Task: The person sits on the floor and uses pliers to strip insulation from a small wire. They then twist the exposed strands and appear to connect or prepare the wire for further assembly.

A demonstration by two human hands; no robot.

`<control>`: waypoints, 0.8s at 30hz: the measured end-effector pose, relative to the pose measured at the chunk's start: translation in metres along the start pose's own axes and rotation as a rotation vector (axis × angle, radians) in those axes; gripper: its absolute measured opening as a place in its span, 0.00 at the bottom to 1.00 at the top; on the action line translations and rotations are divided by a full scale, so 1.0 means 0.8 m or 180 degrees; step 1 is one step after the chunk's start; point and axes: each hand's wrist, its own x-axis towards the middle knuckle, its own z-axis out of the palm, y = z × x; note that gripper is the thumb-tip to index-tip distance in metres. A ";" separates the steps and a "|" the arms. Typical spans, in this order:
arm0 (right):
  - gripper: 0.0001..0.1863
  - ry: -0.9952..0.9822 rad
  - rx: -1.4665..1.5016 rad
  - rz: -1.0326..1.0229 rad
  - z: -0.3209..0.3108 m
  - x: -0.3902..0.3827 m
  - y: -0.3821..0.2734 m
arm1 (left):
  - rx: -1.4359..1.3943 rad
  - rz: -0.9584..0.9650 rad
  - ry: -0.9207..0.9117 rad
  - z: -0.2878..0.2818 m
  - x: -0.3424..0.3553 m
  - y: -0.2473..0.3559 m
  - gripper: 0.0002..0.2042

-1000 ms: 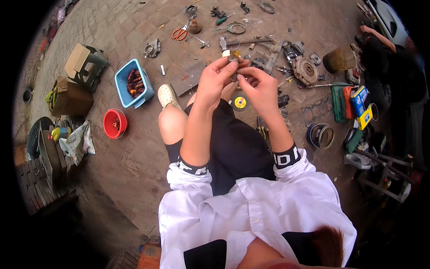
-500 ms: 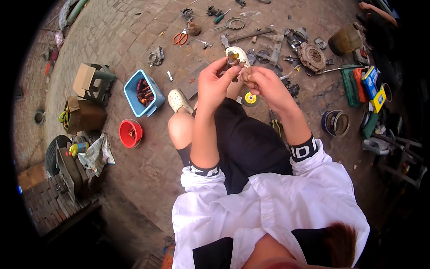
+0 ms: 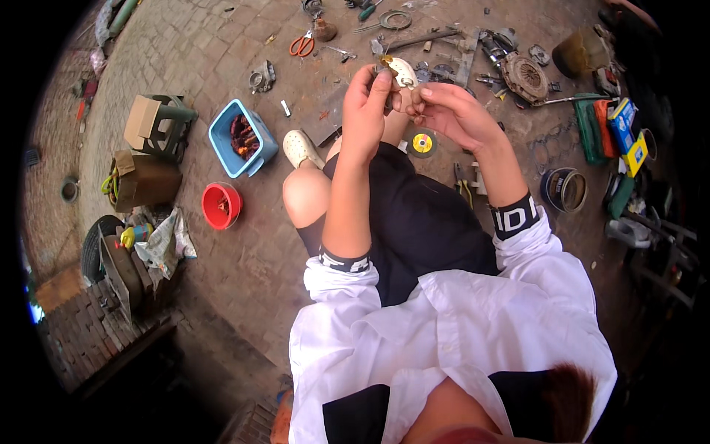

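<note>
My left hand (image 3: 365, 103) is raised above my lap, thumb and fingers closed round a small brownish metal part (image 3: 385, 62) with an amber-yellow bit at its top. Most of that part is hidden by the fingers. Close beside it, my right hand (image 3: 464, 117) has its thumb and fingertips pinched together. A thin, coppery sliver seems to show at those fingertips, too small to name. Below the hands, a round disc with a yellow centre (image 3: 422, 143) lies on the ground. Pliers with yellow handles (image 3: 465, 194) lie near my right knee.
On the left stand a blue tub (image 3: 265, 154) of reddish-brown scraps and a red bucket (image 3: 222, 191) with a few pieces. Orange-handled scissors (image 3: 302, 46), a clutch plate (image 3: 525, 78), an open tin (image 3: 563, 190) and boxes (image 3: 623, 122) lie around. Another person (image 3: 629, 37) is at upper right.
Both hands have come slightly apart, the right one moving right with its fingers more extended. The left hand is turned so the metal part is more covered. The whole view has shifted a little.
</note>
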 end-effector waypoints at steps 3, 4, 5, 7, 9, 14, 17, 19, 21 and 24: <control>0.13 0.0078 -0.0538 -0.0004 0.018 0.005 -0.007 | -0.0793 -0.0099 0.0277 -0.006 0.002 0.012 0.13; 0.14 0.0155 -0.0633 -0.0118 0.026 0.007 -0.003 | -0.1384 -0.0175 0.0221 -0.016 0.004 0.011 0.14; 0.15 0.0309 -0.1028 -0.0282 0.030 0.010 0.005 | -0.1939 -0.0234 0.0178 -0.029 0.007 0.014 0.15; 0.16 0.0629 -0.1810 -0.0598 0.034 0.016 0.030 | -0.2517 -0.0282 0.0230 -0.045 0.014 0.015 0.17; 0.16 0.0592 -0.1878 -0.0923 0.049 0.015 0.054 | -0.2847 -0.0196 0.0332 -0.055 0.017 0.018 0.17; 0.25 0.0347 -0.2736 -0.1855 0.079 0.016 0.089 | -0.2661 0.0135 0.1369 -0.077 0.018 0.028 0.17; 0.21 0.0085 -0.2881 -0.1736 0.083 0.018 0.086 | -0.2626 0.0276 0.1976 -0.095 0.016 0.025 0.16; 0.18 0.0025 -0.2389 -0.1339 0.086 0.018 0.084 | -0.2489 0.0242 0.2138 -0.102 0.013 0.024 0.16; 0.16 0.0163 -0.1531 -0.0782 0.082 0.014 0.081 | -0.2262 0.0174 0.2325 -0.087 0.010 0.024 0.17; 0.19 0.0607 0.0155 -0.0990 0.068 0.035 0.071 | -0.2020 0.0251 0.2194 -0.083 0.005 0.027 0.17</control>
